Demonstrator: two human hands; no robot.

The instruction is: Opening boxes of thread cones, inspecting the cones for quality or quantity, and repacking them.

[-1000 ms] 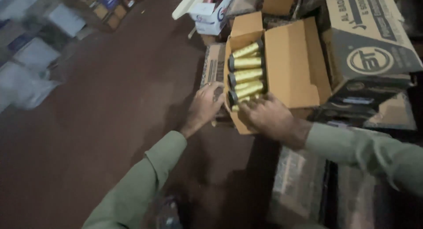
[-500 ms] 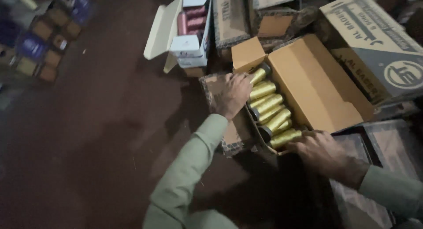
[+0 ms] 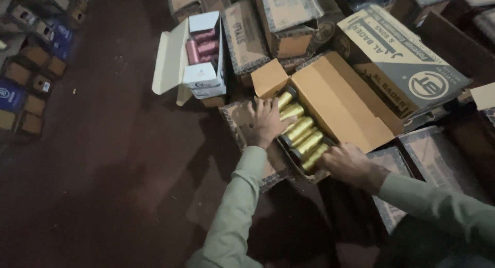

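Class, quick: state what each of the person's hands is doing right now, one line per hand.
Left hand: open, fingers spread flat on the edge of the open brown box beside the yellow thread spools.
Right hand: on the box's near end; grip cannot be told.

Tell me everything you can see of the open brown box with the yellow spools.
The open brown box looks like plain cardboard, lid flap folded back to its right, a small end flap up. It lies slanted on other cartons and holds a row of shiny yellow spools lying side by side. The left hand rests on its left edge; the right hand grips its near end.
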